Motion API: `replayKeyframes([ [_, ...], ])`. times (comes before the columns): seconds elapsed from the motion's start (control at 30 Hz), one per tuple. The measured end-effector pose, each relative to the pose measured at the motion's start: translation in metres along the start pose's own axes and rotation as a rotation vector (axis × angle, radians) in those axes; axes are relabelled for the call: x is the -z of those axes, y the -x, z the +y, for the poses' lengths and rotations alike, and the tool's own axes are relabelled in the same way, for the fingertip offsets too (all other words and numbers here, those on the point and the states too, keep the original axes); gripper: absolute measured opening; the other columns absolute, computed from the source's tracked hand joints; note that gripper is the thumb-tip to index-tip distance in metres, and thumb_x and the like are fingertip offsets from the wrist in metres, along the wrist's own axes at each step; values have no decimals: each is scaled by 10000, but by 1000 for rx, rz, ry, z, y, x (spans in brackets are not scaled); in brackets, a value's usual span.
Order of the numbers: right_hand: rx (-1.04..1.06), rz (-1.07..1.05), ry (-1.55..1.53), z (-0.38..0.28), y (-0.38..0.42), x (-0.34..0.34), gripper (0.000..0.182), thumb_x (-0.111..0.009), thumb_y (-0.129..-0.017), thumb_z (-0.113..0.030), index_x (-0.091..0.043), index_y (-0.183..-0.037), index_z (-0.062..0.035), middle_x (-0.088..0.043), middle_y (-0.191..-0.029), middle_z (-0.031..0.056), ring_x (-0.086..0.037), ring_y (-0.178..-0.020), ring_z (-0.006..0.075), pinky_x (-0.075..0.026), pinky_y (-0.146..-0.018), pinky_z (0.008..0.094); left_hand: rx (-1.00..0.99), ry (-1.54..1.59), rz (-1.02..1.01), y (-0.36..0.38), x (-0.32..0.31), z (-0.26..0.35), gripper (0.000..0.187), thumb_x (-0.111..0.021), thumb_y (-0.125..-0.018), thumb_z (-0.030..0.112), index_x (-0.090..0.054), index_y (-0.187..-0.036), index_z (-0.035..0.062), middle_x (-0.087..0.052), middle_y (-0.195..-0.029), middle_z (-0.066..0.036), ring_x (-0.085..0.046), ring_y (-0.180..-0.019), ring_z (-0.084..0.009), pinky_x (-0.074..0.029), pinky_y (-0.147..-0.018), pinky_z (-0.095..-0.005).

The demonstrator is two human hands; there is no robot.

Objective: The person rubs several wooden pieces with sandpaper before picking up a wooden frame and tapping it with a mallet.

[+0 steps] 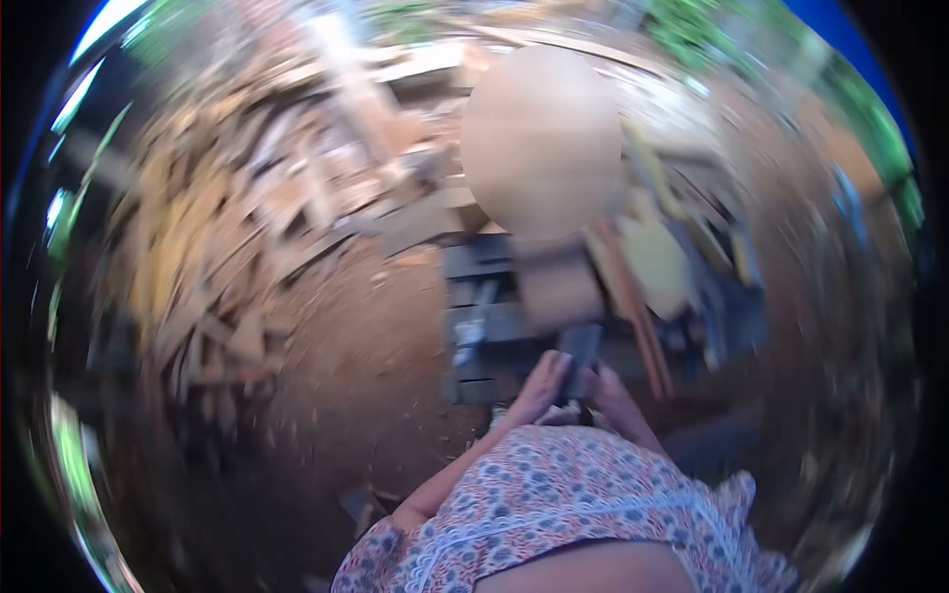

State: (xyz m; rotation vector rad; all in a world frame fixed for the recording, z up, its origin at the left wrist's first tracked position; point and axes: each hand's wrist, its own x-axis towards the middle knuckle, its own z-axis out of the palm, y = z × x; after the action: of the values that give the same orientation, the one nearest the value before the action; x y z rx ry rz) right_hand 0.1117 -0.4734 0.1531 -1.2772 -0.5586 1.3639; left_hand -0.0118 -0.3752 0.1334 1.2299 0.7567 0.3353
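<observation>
A dark, flat, narrow piece [580,348] stands out between my two hands in the head view, its kind blurred by motion. My left hand [541,386] is closed against its left side. On its right side, my right hand [607,389] is closed too, with the fingers partly hidden. Just beyond the piece lies a brown wooden block [560,294]. Farther on, a large round pale wooden disc [542,138] appears to adjoin that block. Beneath these things is a dark slatted bench or pallet [479,321].
Scrap boards and offcuts [287,188] are piled on the left and at the back. To the right of my hands lie a reddish wooden strip [633,311] and a pale oval board [654,267]. Brown earth [356,336] shows on the left.
</observation>
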Motion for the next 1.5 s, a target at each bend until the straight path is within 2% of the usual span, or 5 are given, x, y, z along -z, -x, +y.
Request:
replayKeyframes([
  [0.6,-13,759,-81,-28,85,137,437,-502,-933,-362,-552,-1137,21,-603,-1010,58,-531,-914,100,-429,-794,258,-649,-794,-240,-100,-166,-57,636,-444,-927,391,-197,-1425,81,-257,-1373,-292,-291,-1276,-408,-287,-1033,-425],
  [0.7,16,836,83,-40,84,192,423,-498,-934,-373,-585,-1047,25,-604,-943,53,-522,-861,96,-426,-764,263,152,-333,131,-108,-190,-46,819,-518,-869,501,-175,-1389,-31,-241,-1375,-308,-292,-1281,-381,-295,-1028,-424],
  [0.83,64,689,-32,-23,63,276,432,-500,-930,-396,-596,-938,25,-588,-881,44,-501,-807,95,-418,-737,273,405,21,107,-118,-206,-88,798,-658,-790,479,-311,-1264,-61,-425,-1222,-234,-454,-1129,-314,-381,-955,-406],
  [1.07,62,494,28,-52,22,311,370,-530,-917,-390,-562,-1044,-44,-589,-981,21,-535,-887,96,-429,-796,267,383,316,377,-108,-239,-90,322,-645,-824,262,-448,-935,33,-531,-665,-59,-543,-504,-146,-450,-445,-284],
  [1.5,55,560,320,-41,46,257,430,-514,-928,-383,-581,-935,42,-573,-874,70,-472,-787,108,-408,-712,277,241,-107,493,-71,-178,-93,284,-576,-769,215,-516,-916,-21,-577,-637,-105,-594,-517,-188,-477,-481,-329],
])
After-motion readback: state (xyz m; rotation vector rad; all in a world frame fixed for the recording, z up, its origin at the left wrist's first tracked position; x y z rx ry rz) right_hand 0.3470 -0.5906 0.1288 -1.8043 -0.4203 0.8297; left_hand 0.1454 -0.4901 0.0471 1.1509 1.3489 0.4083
